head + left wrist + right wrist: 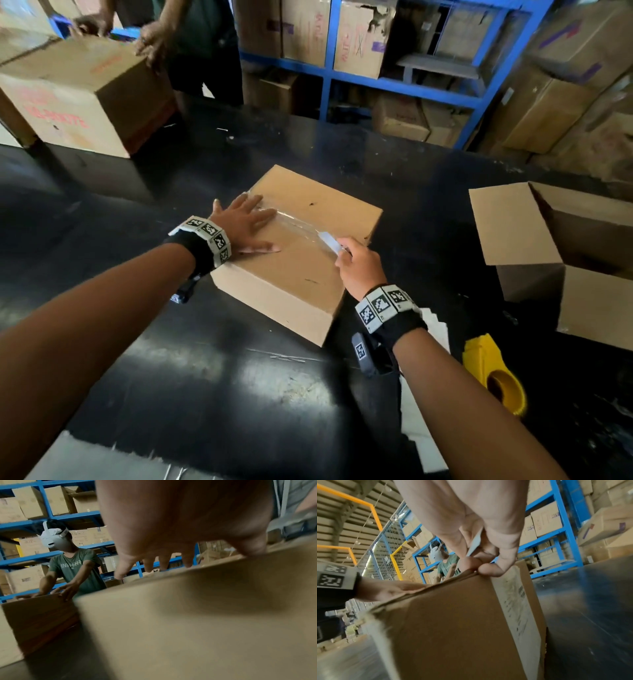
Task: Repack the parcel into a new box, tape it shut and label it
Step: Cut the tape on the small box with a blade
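Left of the flat left hand [245, 224] the glossy black tabletop [113, 219] lies bare. Beyond its fingertips stands a large red-printed cardboard carton [78, 99] (another person's 2 hands on it). Right of the right hand [358, 265] sits an open-flapped brown cardboard box [534, 240]; behind its wrist, a yellow plastic tape dispenser [495, 373].

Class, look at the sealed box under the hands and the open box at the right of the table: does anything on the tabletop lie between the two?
Nothing visible does. The sealed box and the open box are separated only by bare black table. The yellow tape dispenser lies nearer the camera, off that line.
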{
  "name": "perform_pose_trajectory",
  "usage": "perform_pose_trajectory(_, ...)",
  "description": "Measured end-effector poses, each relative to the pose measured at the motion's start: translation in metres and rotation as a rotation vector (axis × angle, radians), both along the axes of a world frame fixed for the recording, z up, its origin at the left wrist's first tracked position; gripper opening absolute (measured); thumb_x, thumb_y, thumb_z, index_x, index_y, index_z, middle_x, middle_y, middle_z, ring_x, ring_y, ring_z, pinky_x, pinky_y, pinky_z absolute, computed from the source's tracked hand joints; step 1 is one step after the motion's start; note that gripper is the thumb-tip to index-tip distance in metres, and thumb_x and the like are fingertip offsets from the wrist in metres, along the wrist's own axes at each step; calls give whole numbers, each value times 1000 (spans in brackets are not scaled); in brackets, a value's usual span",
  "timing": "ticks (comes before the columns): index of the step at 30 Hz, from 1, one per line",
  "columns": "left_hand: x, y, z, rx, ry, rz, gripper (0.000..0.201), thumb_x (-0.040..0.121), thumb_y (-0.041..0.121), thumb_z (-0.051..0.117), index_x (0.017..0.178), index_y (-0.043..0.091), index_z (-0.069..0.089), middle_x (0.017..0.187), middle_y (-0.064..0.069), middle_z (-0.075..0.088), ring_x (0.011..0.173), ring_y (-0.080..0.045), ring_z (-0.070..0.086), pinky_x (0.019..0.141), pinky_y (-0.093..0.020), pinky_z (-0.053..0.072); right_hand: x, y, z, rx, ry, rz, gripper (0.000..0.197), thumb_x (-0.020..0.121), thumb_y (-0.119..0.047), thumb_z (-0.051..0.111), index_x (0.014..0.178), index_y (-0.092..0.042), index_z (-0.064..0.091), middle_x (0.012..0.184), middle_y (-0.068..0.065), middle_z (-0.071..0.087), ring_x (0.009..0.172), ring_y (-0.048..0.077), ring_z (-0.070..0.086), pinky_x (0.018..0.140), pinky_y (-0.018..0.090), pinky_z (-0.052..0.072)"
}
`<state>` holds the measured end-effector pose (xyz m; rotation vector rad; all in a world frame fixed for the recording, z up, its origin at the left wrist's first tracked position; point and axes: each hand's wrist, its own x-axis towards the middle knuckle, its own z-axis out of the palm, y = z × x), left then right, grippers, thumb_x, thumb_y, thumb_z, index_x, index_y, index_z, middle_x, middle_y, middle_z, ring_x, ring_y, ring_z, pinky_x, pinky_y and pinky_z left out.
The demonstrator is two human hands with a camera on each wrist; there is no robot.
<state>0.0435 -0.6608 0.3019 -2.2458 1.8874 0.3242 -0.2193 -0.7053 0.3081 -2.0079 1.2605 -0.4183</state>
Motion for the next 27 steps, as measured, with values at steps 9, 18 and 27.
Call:
perform_pose_trajectory(9,-13,10,-20,-168,125,140,91,68,90,22,145,44,11,159,8,-1,146,-22,-4,107,-62,23,17,-23,14,14,151,-123,35,96,-13,40,125,-16,60,118,12,66,112,30,57,95,31,43)
perform_pose_trajectory(18,-65,24,-5,-114,131,83,75,75,74,48,138,36,32,152,-7,24,138,-39,19,102,-58,31,2,-23,17,-97,390,-259,12,91,-30,52,88,-30,63,98,0,67,96,28,61,90,42,46)
perform_pose_trajectory(27,13,-33,-15,-72,-28,-548,93,70,88,3,149,39,0,160,5,-3,147,-19,-5,117,-51,-4,12,0,13,-11,313,-541,14,98,-22,45,97,-20,59,103,5,56,115,33,51,108,60,27)
